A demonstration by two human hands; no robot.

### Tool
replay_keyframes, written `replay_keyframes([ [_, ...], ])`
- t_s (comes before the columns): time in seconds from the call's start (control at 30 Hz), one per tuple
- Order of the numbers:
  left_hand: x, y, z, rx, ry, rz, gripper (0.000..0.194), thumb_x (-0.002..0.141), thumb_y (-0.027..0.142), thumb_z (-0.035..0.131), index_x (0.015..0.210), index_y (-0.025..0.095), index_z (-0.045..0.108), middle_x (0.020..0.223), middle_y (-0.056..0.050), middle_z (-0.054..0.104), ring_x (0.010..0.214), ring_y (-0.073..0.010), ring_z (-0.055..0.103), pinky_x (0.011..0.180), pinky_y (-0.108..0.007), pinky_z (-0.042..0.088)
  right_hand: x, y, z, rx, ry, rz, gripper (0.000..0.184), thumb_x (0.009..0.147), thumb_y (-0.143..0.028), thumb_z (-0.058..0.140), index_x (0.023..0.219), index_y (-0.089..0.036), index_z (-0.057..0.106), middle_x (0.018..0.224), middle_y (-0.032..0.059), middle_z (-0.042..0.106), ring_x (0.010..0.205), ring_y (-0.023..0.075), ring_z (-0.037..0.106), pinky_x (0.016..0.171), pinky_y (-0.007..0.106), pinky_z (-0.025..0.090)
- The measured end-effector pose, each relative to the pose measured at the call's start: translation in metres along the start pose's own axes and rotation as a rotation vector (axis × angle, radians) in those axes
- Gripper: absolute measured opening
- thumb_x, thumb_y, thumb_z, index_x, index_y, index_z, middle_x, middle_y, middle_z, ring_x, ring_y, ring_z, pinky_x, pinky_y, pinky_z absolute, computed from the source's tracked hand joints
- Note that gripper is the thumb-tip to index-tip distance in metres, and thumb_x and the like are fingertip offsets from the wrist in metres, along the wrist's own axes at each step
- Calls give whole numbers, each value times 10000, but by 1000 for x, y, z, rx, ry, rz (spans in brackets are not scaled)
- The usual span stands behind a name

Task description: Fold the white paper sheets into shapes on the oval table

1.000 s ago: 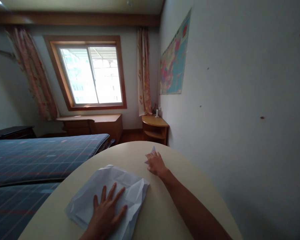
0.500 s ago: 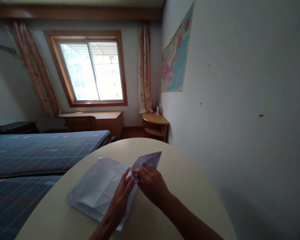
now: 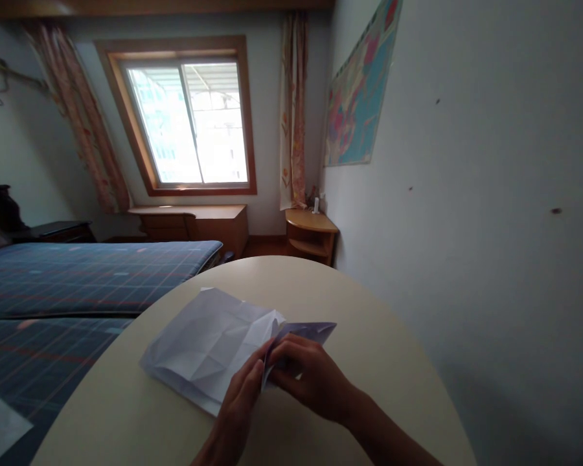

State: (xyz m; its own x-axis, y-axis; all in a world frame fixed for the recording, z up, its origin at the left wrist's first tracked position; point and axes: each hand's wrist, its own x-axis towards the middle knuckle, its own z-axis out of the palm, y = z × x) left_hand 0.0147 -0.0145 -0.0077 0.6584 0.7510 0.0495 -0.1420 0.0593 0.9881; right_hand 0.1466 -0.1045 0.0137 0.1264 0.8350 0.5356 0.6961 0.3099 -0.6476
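Blue plaid bed beside the round cream desk; creased white paper sheet lying on it; left hand and right hand close together at the sheet's right edge, fingers of both clamped on folded lilac paper, its tip jutting rightward

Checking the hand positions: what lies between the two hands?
In the head view, a folded paper piece lies between the left hand and the right hand.
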Motion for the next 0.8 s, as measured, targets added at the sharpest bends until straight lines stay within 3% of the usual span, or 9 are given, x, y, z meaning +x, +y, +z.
replay_keyframes([
  [0.13, 0, -9, 0, -36, -72, -62, 468, 704, 434, 631, 1122, 223, 616, 1248, -54, 556, 1217, -289, 423, 981, -402, 388, -2, 5, 1, -197, -63, -180, 60, 851, -231, 555, 812, -188, 571, 867, 14, 623, 764, 106, 581, 688, 206, 449],
  [0.27, 1, -16, 3, -230, 111, -178, 367, 639, 403, 694, 923, 170, 687, 1048, -79, 651, 1065, -307, 541, 761, -352, 523, -4, 4, 0, -438, -115, -344, 126, 903, -201, 461, 852, -185, 576, 801, 5, 634, 729, 114, 585, 708, 238, 451],
  [0.37, 0, -12, 8, -437, 90, -246, 265, 651, 359, 696, 800, 141, 683, 827, -47, 670, 855, -240, 609, 675, -327, 533, -4, 0, -3, -490, -91, -432, 174, 918, -166, 421, 1017, -177, 564, 942, 28, 653, 831, 123, 598, 749, 246, 466],
  [0.5, -3, 0, 12, -549, 66, -274, 143, 664, 270, 687, 710, 139, 655, 753, -15, 658, 731, -169, 602, 640, -283, 527, -5, -7, -11, -512, 17, -546, 258, 929, -175, 394, 1157, -166, 515, 1060, 52, 649, 963, 132, 595, 838, 259, 478],
  [0.63, -3, 3, 10, -595, 108, -270, 152, 646, 260, 697, 726, 136, 657, 648, 9, 627, 590, -122, 578, 555, -222, 501, -4, -16, -16, -548, 74, -624, 211, 919, -164, 404, 1048, -154, 571, 1069, 52, 653, 1152, 166, 493, 987, 334, 406],
  [0.8, 0, 12, 3, -503, 75, -238, 137, 644, 238, 687, 741, 145, 658, 664, 0, 636, 582, -124, 581, 542, -217, 490, -4, -23, -19, -659, 62, -786, 79, 855, -193, 528, 841, -207, 605, 1034, 0, 671, 1151, 161, 495, 1029, 345, 362],
])
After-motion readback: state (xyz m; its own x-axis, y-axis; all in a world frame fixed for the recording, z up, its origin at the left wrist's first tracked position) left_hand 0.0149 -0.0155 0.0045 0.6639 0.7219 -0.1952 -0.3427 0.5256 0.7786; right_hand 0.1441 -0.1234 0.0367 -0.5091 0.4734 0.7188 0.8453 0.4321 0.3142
